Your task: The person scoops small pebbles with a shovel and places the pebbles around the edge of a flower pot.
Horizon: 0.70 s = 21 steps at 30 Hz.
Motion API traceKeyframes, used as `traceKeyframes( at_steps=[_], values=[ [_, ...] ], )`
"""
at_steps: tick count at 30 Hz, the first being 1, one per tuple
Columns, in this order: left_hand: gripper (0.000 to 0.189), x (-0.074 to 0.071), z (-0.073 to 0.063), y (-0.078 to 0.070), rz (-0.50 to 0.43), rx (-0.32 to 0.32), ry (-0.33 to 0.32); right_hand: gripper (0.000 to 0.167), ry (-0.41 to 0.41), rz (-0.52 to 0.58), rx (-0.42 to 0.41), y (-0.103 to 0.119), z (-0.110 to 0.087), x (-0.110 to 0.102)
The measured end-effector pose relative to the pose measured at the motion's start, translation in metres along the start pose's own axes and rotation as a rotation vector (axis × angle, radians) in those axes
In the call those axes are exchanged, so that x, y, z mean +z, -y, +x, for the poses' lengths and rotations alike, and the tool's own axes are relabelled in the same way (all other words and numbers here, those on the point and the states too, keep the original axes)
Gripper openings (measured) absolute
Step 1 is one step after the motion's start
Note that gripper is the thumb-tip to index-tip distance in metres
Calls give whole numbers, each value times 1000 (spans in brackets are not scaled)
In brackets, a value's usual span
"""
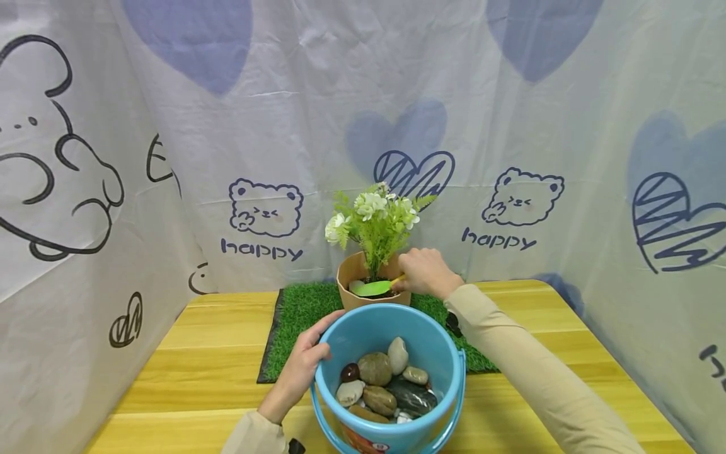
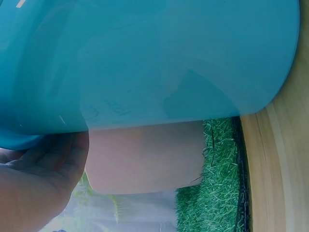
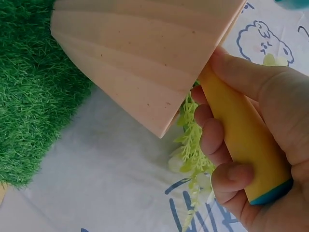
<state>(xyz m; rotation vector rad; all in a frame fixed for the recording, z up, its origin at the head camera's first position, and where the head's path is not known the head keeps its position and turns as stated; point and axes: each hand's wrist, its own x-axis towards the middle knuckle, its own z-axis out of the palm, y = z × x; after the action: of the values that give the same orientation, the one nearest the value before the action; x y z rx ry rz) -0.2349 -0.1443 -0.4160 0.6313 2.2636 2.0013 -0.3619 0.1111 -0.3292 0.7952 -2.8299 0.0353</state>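
Evidently, both hands are busy, each with its own hold. Taking the round, light-blue plastic bucket [image 1: 363, 325] as a clock face in the head view, the left hand [image 1: 306, 358] grips its rim between nine and ten o'clock, thumb at the lip and fingers on the outer wall — probably to steady it. Its blue handle [image 1: 322, 413] hangs down toward six o'clock, which leaves the mouth uncovered, and smooth grey, brown and pale stones [image 1: 375, 369] lie at the bottom.

At twelve o'clock from the bucket, just beyond it, a peach-coloured, faceted pot [image 1: 368, 303] stands on a rectangular green artificial-grass mat [image 1: 300, 321], laid on the pale wood-grain table [image 1: 210, 366]. A leafy green plant with white flowers [image 1: 374, 249] rises from the dark soil inside.

The right hand [image 1: 428, 271] is at the pot's three o'clock, fingers wrapped round the thick yellow handle [image 3: 241, 130] of a small trowel with a bright green blade [image 1: 374, 289]. That sideways hold seems meant to keep the blade low across the pot's near side, clear of the stems — whether it touches the soil, I cannot tell
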Motion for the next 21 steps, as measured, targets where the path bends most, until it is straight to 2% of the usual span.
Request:
traceKeyframes(
  at_steps=[4, 9, 17, 21],
  values=[
    [74, 0, 0, 0, -2, 0, 3, 41, 14, 17, 14, -4, -2, 0],
    [75, 0, 0, -1, -1, 13, 5, 35, -13, 61, 34, -11, -9, -3],
    [73, 0, -1, 0, 9, 24, -8, 29, -96, 128, -43, -23, -23, -4],
    [73, 0, 0, 0, 3, 12, -6, 32, -121, 163, -53, -28, -32, -5]
  ],
)
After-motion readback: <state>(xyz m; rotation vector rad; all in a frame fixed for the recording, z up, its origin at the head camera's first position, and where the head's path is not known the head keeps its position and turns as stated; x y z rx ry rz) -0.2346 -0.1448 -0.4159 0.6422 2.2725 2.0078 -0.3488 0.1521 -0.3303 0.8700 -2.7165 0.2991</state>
